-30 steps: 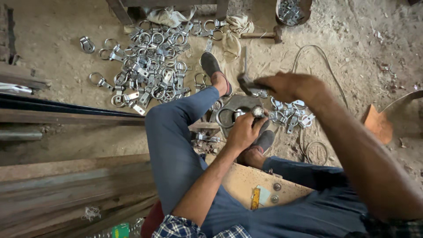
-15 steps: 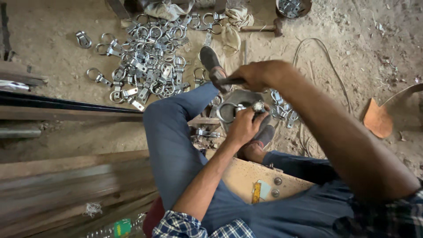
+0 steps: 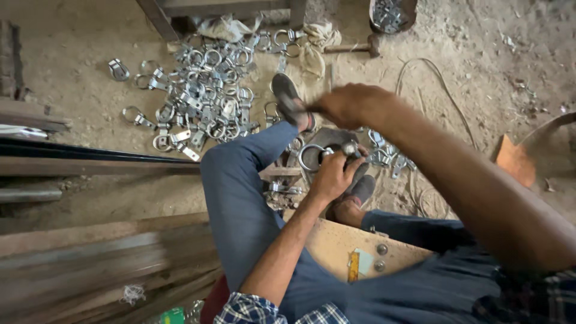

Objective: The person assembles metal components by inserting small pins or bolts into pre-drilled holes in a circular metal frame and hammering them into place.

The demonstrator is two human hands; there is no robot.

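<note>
My left hand grips a shiny metal ring clamp and holds it down on a dark block between my feet. Above it, my right hand is raised and closed on a dark tool, which is blurred by motion. The tool's far end overlaps my left shoe. I sit with my left knee bent up in blue trousers.
A large pile of finished ring clamps lies on the dirt floor at upper left. A smaller heap sits right of the block. A hammer, a bowl of metal parts, a cable, long metal bars and a wooden board surround me.
My right hand has lifted the dark tool up and to the left, away from the clamp. My left hand has kept the clamp on the block.
</note>
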